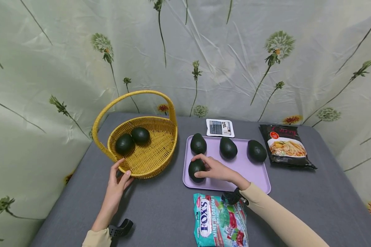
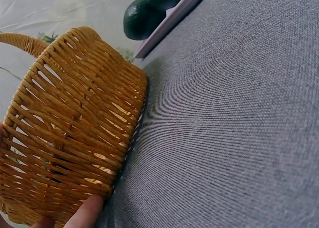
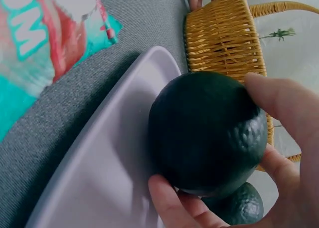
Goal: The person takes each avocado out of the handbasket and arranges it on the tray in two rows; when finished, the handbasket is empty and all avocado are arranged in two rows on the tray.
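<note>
Well, two avocados [image 1: 140,136] sit in basket [image 1: 151,152], others [image 1: 228,148] on tray [image 1: 251,173]

You have a lane between the yellow basket [image 1: 151,147], near the tabletop's [image 1: 160,206] back-left corner, and the lilac tray [image 1: 257,173], widening toward the near edge. The arched handle [image 1: 146,92] obstructs the basket's back-left side. A candy bag [image 1: 219,221] blocks the tray's near side, a noodle packet [image 1: 285,145] its right.

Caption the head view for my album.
Left hand holding a yellow basket, right hand gripping an avocado, bag of sweets nearby.
</note>
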`<state>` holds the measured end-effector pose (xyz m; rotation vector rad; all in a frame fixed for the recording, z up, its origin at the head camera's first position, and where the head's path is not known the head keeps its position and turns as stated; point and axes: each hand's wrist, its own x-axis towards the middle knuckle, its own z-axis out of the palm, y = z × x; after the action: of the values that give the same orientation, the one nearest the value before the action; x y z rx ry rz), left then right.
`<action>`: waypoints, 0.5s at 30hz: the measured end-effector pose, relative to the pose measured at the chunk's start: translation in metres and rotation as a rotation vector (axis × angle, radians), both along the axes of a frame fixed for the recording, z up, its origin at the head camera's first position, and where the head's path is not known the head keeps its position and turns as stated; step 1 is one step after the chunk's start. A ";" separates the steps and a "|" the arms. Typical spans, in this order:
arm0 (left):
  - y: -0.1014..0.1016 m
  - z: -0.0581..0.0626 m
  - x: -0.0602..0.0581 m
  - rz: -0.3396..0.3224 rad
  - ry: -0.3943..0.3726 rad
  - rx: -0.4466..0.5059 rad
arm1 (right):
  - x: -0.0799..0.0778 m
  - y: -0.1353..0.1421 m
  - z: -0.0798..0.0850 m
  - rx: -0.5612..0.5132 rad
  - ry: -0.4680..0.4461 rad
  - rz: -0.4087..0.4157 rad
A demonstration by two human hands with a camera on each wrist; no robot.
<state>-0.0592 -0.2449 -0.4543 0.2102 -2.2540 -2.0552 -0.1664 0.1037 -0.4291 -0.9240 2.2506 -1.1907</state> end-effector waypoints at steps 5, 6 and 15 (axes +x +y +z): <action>0.000 0.001 0.000 0.003 -0.003 -0.009 | 0.001 0.000 0.001 -0.020 -0.005 0.012; 0.000 0.001 0.000 0.003 -0.003 -0.012 | 0.001 0.000 0.000 -0.021 -0.002 0.012; 0.001 0.002 0.000 -0.004 -0.001 -0.013 | 0.000 0.004 0.001 -0.028 -0.009 0.003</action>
<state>-0.0587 -0.2437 -0.4527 0.2058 -2.2700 -2.0423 -0.1664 0.1076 -0.4279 -0.9300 2.2304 -1.2260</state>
